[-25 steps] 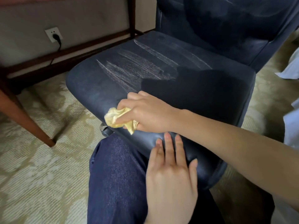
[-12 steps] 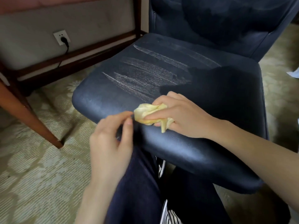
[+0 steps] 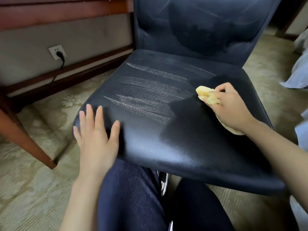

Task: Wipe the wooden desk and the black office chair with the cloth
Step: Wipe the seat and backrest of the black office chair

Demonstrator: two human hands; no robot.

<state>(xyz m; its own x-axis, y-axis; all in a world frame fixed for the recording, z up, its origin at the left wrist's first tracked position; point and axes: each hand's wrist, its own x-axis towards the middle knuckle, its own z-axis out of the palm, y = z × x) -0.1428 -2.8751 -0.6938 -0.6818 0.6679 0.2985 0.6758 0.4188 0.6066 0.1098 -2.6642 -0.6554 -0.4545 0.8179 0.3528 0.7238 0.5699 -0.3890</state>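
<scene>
The black office chair [image 3: 166,144] fills the middle of the view, its leather seat streaked with pale dusty lines across the centre. My right hand [image 3: 231,110] grips a crumpled yellow cloth [image 3: 206,95] and presses it on the right side of the seat. My left hand [image 3: 96,137] lies flat with fingers spread on the seat's front left corner. The wooden desk [image 3: 25,135] shows only as a leg and rails at the left.
A wall socket [image 3: 57,51] with a black plug and cord sits low on the wall behind the desk rails. Patterned carpet [image 3: 33,189] covers the floor. My knees in dark jeans [image 3: 141,197] are under the seat's front edge. Pale fabric [image 3: 298,70] lies at the right edge.
My right hand has carried the cloth from the seat's front edge to its right side. My left hand came off my knee and now rests flat on the front left corner.
</scene>
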